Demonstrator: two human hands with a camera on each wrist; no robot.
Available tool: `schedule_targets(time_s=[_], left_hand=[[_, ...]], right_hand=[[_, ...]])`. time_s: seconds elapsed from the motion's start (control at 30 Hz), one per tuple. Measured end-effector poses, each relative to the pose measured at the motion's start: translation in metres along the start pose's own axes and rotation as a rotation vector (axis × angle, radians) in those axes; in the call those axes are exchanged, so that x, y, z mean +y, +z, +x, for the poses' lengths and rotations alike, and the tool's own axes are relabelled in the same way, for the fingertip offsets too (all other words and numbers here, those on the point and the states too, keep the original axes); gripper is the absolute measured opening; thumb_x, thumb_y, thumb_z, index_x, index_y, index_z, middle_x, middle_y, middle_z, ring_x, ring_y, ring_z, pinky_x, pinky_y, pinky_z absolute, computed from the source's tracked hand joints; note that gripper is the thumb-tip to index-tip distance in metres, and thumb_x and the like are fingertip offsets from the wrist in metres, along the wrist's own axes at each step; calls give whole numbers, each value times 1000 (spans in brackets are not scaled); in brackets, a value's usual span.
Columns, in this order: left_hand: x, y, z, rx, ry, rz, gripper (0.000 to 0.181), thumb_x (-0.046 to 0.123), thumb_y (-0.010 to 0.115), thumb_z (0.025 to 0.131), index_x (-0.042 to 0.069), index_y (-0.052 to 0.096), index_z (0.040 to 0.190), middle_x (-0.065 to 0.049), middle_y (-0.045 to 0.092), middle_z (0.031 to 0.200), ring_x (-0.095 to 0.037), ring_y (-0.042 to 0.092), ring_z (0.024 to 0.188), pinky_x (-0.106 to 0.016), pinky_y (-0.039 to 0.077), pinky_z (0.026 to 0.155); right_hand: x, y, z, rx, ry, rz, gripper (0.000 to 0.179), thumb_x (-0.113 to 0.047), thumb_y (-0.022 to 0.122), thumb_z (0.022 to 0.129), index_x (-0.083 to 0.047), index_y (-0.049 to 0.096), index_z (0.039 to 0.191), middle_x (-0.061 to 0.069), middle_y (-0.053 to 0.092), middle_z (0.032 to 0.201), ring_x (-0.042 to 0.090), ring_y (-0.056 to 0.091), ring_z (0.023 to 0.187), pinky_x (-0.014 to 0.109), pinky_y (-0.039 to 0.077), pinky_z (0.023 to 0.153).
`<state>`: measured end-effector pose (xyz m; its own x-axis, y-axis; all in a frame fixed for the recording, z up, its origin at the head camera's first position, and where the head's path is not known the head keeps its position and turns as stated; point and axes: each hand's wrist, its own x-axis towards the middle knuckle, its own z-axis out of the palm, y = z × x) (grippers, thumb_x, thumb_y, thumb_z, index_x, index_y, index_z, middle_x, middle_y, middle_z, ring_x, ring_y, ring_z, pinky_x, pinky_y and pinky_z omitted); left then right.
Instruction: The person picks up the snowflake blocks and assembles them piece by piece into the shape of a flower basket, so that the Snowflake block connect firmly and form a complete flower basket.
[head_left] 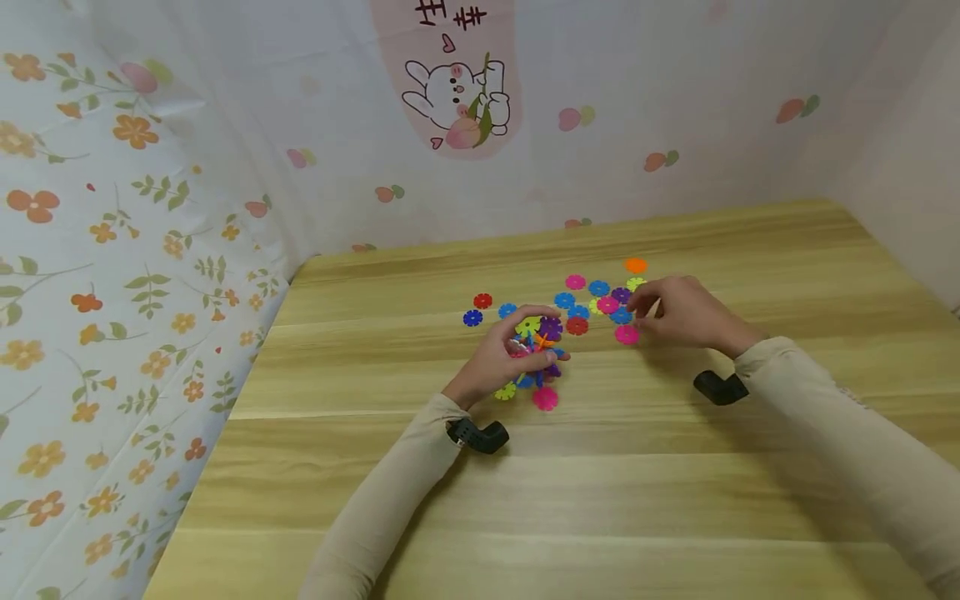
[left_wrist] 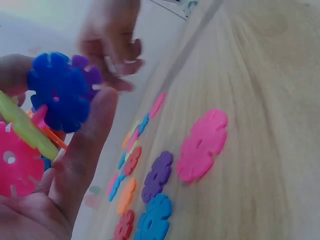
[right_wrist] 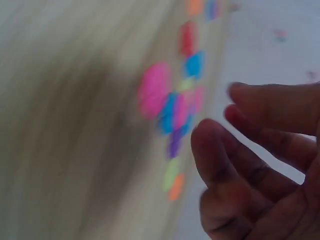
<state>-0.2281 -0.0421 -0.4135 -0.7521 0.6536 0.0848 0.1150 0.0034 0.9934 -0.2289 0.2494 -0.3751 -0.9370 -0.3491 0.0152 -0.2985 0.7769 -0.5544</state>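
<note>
- I'm seeing the left hand point(head_left: 491, 360) near the middle of the head view, its bent fingers gripping a cluster of joined flower discs point(left_wrist: 59, 97) — those fingers are hiding part of it.
- I'm watching the right hand point(head_left: 688, 313), right of centre, its fingers loosely bent, fingertips standing apart; its wrist view is blurring the loose discs point(right_wrist: 154, 90).
- The table point(head_left: 577, 508) is showing wood between the sleeves point(head_left: 390, 496), lower middle — its far edge is running across the upper middle.
</note>
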Motion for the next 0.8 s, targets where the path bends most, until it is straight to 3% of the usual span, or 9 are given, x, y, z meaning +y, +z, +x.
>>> schedule_targets(time_s=[0.1, 0.2, 0.37, 0.47, 0.57, 0.7, 0.8], left_hand=[[-2, -2, 2, 43, 1, 36, 58, 3, 69, 93, 18, 49, 145, -6, 43, 154, -44, 72, 101, -26, 60, 75], [-5, -2, 5, 81, -2, 39, 59, 0, 71, 91, 13, 50, 144, -4, 45, 152, -35, 76, 94, -26, 61, 74], [-7, 0, 8, 147, -20, -17, 53, 1, 74, 88, 6, 53, 137, -17, 58, 137, -19, 77, 84, -33, 62, 77], [-8, 1, 8, 193, -33, -64, 44, 0, 73, 88, 7, 57, 129, -26, 63, 128, -16, 76, 79, -31, 62, 71], [-8, 1, 8, 217, -35, -88, 39, 0, 72, 89, 7, 58, 125, -26, 63, 125, -13, 75, 78, -26, 60, 69], [-8, 2, 6, 206, -24, -58, 37, 5, 68, 94, 8, 57, 129, -12, 54, 132, -7, 65, 68, -20, 51, 65], [-8, 1, 5, 186, -18, -33, 35, 10, 65, 97, 9, 58, 131, -6, 50, 140, -6, 63, 70, -21, 48, 68]], right_hand=[[13, 4, 2, -44, -38, -123, 15, -7, 75, 86, -1, 75, 100, 8, 74, 90, 18, 66, 77, 35, 55, 70], [16, 15, 5, -50, -83, -206, 17, -14, 80, 84, -3, 75, 96, 6, 74, 86, 17, 63, 75, 38, 55, 71], [12, 29, 9, -2, -106, -297, 16, -14, 81, 83, -2, 74, 90, 6, 69, 79, 18, 56, 71, 39, 54, 68], [10, 32, 11, 3, -72, -260, 17, -10, 81, 81, -1, 72, 92, 7, 69, 80, 19, 58, 71, 39, 54, 69], [10, 31, 13, -23, -13, -176, 21, -8, 80, 80, 0, 70, 97, 9, 67, 80, 20, 57, 72, 35, 50, 68], [10, 28, 15, -72, 23, -76, 12, -6, 78, 84, -4, 74, 95, 7, 68, 83, 20, 53, 75, 29, 43, 66], [7, 27, 16, -105, 24, 22, 8, -6, 71, 91, -5, 76, 97, 5, 71, 82, 17, 57, 73, 24, 45, 63]])
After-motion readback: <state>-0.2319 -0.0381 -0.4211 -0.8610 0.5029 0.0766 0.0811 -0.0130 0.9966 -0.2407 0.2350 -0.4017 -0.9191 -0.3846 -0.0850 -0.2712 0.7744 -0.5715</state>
